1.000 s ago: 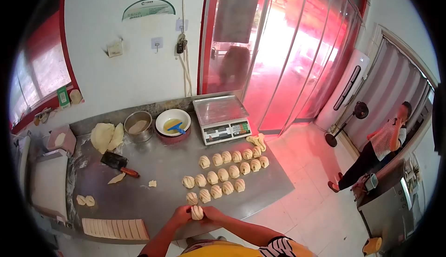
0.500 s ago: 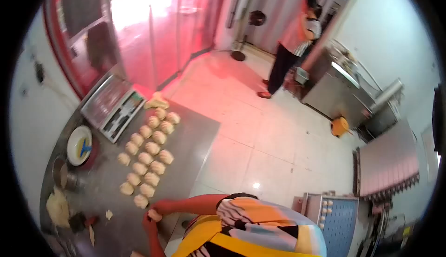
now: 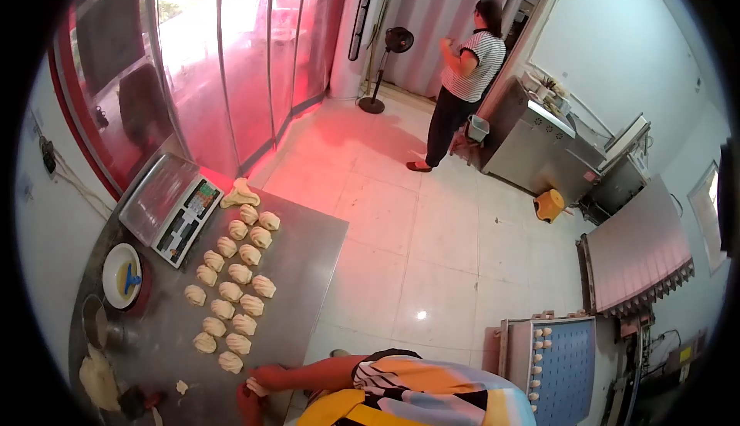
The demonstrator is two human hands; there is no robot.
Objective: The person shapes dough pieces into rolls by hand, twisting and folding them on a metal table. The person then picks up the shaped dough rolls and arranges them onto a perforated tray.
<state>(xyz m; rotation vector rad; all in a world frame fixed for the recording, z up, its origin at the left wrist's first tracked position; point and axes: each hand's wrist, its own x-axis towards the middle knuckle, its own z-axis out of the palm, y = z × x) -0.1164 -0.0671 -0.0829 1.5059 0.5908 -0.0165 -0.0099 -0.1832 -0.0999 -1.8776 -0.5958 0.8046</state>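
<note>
My right hand (image 3: 266,377) and my left hand (image 3: 248,406) meet at the table's near edge, low in the view. Between them is a small pale piece of dough (image 3: 255,386), mostly covered by the closed fingers. Just beyond lie rows of shaped, ridged dough buns (image 3: 230,362) on the metal table (image 3: 301,264). A small dough scrap (image 3: 182,387) rests to the left of the hands. At the far end of the rows sits a larger, smooth lump of dough (image 3: 240,193).
A digital scale (image 3: 181,229) and a white bowl (image 3: 110,276) with a blue-handled tool stand along the wall, near a metal container (image 3: 95,322) and a bigger dough mass (image 3: 98,380). Another person (image 3: 470,72) stands by the doorway. A blue tray (image 3: 566,372) holds several small dough pieces.
The view has shifted, and my hands sit lower in it, still together at the dough piece. The other person has turned and raised a forearm in front.
</note>
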